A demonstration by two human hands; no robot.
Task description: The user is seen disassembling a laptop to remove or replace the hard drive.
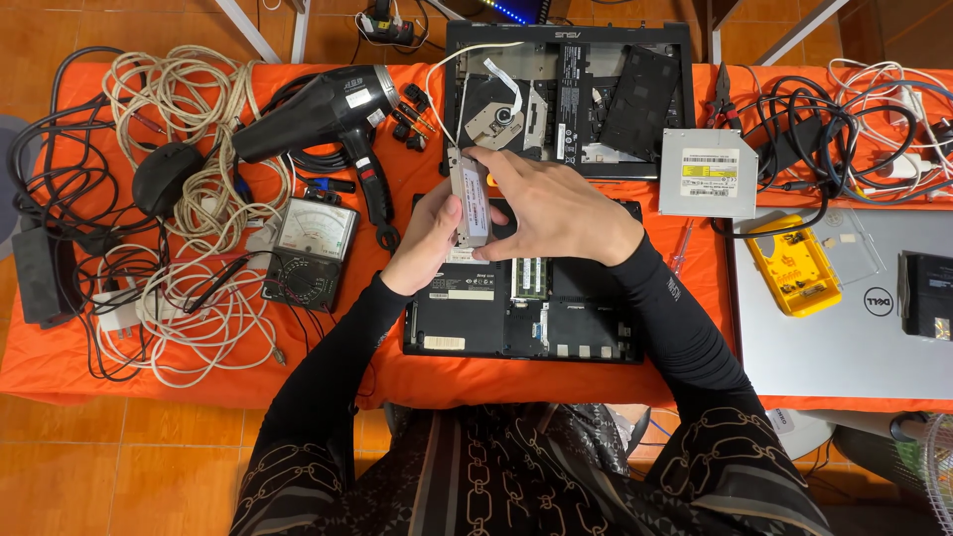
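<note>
Two bare hands, left (429,243) and right (556,210). Two opened black laptop chassis (596,89) (516,318), one closed silver laptop (844,328). One black hair dryer (318,114), one analog multimeter (310,253), one black mouse (164,177), two silver drive units (470,203) (708,172).

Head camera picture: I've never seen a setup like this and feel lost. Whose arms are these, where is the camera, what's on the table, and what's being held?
The camera sits on a person's head, looking down at their own arms in black sleeves. The left hand and right hand together hold a small grey drive, standing on edge above an opened laptop base. On the orange table also lie a black hair dryer, an analog meter, tangled cables, a silver disc drive and a closed silver laptop.
</note>
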